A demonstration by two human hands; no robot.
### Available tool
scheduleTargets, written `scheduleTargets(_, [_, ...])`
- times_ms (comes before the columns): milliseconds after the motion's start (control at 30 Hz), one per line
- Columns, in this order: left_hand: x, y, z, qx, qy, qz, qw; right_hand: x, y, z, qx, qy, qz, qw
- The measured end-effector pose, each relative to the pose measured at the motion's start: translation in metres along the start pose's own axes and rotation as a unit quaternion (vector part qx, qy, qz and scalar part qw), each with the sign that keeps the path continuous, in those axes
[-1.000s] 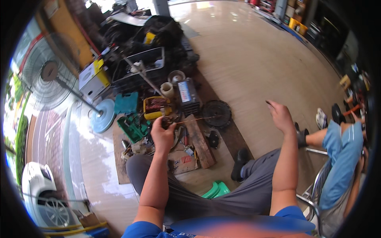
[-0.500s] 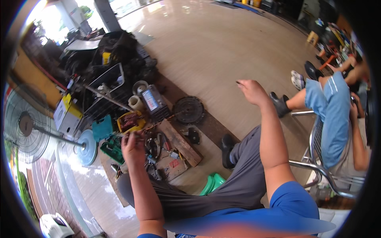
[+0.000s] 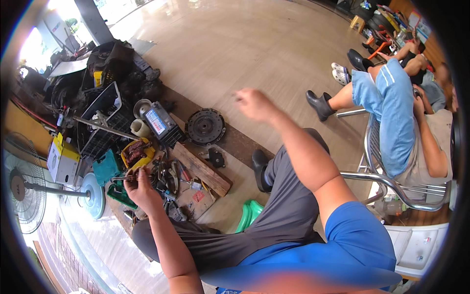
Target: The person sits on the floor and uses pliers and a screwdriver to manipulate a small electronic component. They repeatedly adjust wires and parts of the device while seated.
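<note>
My left hand (image 3: 140,188) is closed above a board (image 3: 191,208) strewn with tools, its fingertips pinching a slim dark piece too small to name. Out over the floor, my right hand (image 3: 257,105) is raised with bent fingers, smeared by motion; a small dark bit shows at its fingertips. Below and left of that hand lies a round dark clutch cover (image 3: 204,128). A wooden block (image 3: 203,169) rests along the board beside several hand tools (image 3: 169,176). Near my left hand are an open green tool case (image 3: 120,196) and a yellow tub (image 3: 138,153) with reddish-brown contents.
A battery (image 3: 160,123) and a heap of dark parts (image 3: 117,63) stand at the far left. A pedestal fan (image 3: 19,188) is at the left edge. On the right, a person in blue shorts (image 3: 391,117) sits on a metal bench (image 3: 396,181). Green tubing (image 3: 248,215) lies by my leg.
The view has swung to the right, so the scene sits further left. My right hand has moved left, nearer the clutch cover. My left hand stays over the tools, with the slim piece now showing.
</note>
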State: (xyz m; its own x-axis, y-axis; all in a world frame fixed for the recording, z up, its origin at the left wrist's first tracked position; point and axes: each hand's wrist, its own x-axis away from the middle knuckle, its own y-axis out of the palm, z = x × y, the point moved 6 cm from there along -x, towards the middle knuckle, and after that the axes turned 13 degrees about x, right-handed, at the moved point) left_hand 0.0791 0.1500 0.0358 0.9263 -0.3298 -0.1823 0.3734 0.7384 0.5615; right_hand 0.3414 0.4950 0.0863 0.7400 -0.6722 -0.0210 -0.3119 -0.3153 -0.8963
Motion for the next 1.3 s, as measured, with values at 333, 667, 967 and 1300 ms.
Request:
scheduleTargets(333, [0.073,0.071,-0.043,0.123,-0.192,-0.135,0.964,0.064,0.137,-0.144,-0.409,-0.109,-0.303,0.854])
scheduleTargets(667, [0.005,0.009,-0.014,0.299,-0.172,-0.079,0.935,0.033,0.09,-0.133,0.042,-0.285,-0.077,0.954])
scheduleTargets(967, [-0.041,-0.063,0.018,0.39,-0.108,0.041,0.913,0.004,0.028,-0.066,0.136,-0.198,0.072,0.968])
scheduleTargets(1300, [-0.025,-0.037,0.006,0.363,-0.194,0.03,0.911,-0.005,-0.004,-0.007,0.107,-0.106,0.093,0.984])
